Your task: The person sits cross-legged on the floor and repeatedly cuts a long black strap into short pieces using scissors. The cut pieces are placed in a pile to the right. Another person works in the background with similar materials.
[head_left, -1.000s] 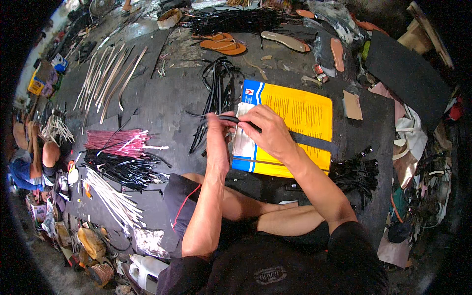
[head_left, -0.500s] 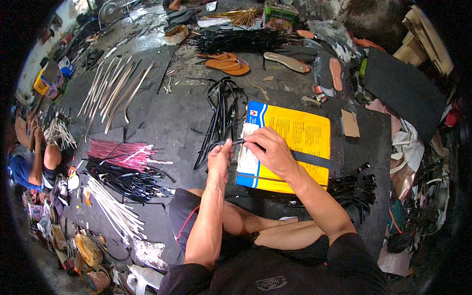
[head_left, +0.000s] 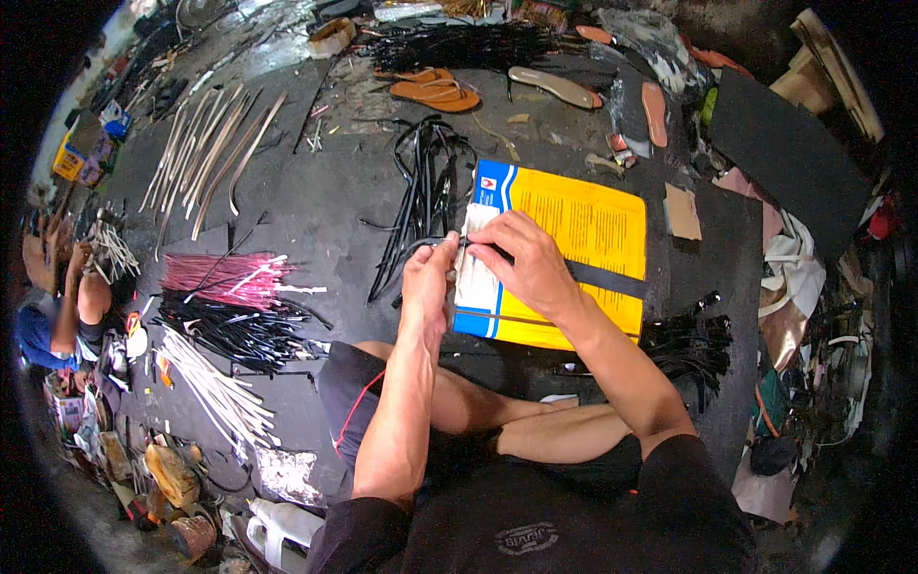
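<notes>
Head view | my left hand (head_left: 429, 283) and right hand (head_left: 524, 254) both pinch one black strap (head_left: 465, 241) between them, close together, apparently for steadiness | yellow-blue sheet (head_left: 598, 215) beneath right hand | loose black straps (head_left: 419, 182) beyond left hand, likely for easy reach

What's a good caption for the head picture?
Left hand and right hand hold a black strip near a yellow board.

Dark floor (head_left: 325, 196), looped black strips (head_left: 418, 196), pink strips (head_left: 225, 277), white strips (head_left: 215, 390) (loosely fanned), orange sandals (head_left: 433, 94), cardboard piece (head_left: 683, 211)
</notes>
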`<act>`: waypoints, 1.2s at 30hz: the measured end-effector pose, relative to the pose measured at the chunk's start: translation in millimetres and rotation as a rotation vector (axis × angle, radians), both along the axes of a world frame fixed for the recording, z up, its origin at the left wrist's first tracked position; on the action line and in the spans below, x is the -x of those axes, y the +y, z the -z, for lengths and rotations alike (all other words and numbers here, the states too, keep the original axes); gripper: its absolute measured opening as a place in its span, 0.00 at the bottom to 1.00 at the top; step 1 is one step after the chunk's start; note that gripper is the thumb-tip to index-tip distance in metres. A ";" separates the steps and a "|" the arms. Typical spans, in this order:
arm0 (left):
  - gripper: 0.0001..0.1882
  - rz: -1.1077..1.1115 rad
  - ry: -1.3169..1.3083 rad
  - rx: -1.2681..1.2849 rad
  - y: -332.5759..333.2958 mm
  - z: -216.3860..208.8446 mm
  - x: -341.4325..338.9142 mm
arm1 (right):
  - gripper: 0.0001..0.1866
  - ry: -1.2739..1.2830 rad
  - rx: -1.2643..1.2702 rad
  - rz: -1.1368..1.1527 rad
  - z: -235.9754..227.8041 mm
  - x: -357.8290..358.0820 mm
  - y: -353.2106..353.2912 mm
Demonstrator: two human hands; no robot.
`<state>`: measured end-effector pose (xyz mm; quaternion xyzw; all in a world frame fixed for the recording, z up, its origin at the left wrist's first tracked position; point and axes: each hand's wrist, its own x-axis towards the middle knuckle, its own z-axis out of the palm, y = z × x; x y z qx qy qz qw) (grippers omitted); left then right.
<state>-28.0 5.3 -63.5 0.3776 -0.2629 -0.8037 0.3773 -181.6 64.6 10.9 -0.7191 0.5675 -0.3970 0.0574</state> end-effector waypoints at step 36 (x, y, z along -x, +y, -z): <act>0.15 -0.004 -0.260 0.122 8.9 -42.3 -3.3 | 0.08 -0.136 -0.163 0.011 -9.6 5.8 4.3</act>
